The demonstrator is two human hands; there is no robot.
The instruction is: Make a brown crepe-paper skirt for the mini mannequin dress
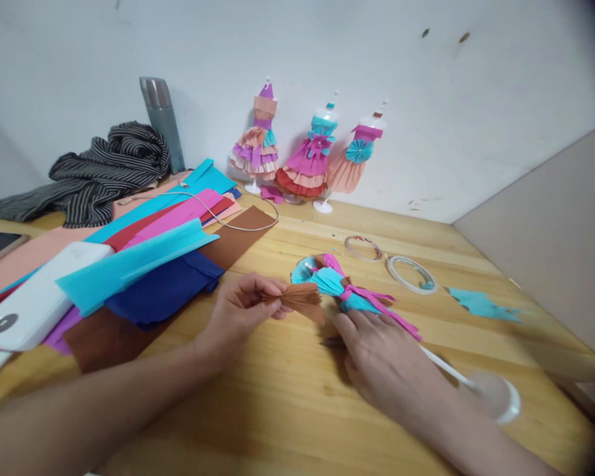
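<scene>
My left hand (250, 301) pinches a gathered, pleated piece of brown crepe paper (300, 295), its folds fanning out to the right. Beside it, my right hand (377, 350) is closed with fingers curled downward over the table. A dark, thin tip pokes out under these fingers; the rest is hidden, so its kind is unclear. Just beyond the right hand lies a small dress form (356, 303) on its side, dressed in blue and pink crepe paper with a pink sash. Its white stand base (498, 396) points to the lower right.
Three dressed mini forms (262, 139) stand by the wall. Tape rolls (411, 274) and a blue paper scrap (483, 304) lie right. Stacked crepe paper (139, 261), a white device (44, 294), a cable (248, 229), striped cloth (109, 168) and a bottle (163, 122) occupy the left.
</scene>
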